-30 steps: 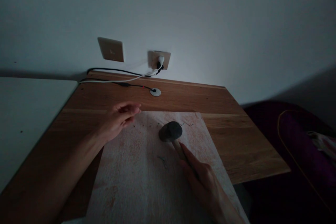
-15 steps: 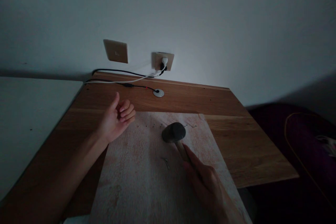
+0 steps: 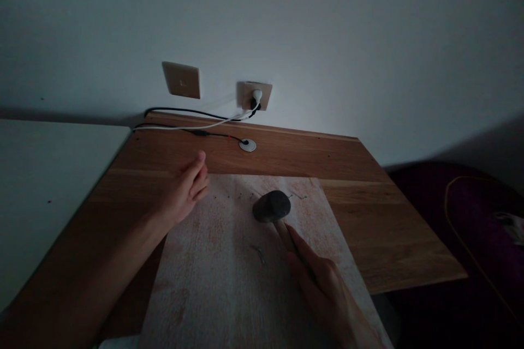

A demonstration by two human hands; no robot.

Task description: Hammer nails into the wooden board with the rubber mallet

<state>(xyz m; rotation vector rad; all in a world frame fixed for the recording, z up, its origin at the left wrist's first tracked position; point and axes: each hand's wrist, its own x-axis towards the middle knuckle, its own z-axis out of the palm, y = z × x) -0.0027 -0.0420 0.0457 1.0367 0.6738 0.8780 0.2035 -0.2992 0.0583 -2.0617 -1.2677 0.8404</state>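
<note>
A dark-headed mallet [image 3: 271, 207] lies on a pale wooden board [image 3: 221, 272] that rests on the brown desk [image 3: 352, 218]. My right hand [image 3: 323, 289] is wrapped round the mallet's wooden handle. My left hand [image 3: 186, 191] hovers at the board's far left corner, fingers curled together with the thumb up; whether it holds anything is too dark to tell. A small bent nail [image 3: 258, 252] lies on the board between the hands. Several tiny nails [image 3: 297, 196] dot the board's far edge.
A white cable and a black cable [image 3: 192, 122] run along the desk's back edge to a wall socket [image 3: 254, 95]. A round cable grommet [image 3: 248, 145] sits near them. A white surface [image 3: 49, 174] adjoins on the left; dark purple fabric [image 3: 478, 229] lies to the right.
My left hand went from a pinch to a curled fist with the thumb up, then turned edge-on by the board's corner. The mallet and right hand stayed put; the camera shifted slightly.
</note>
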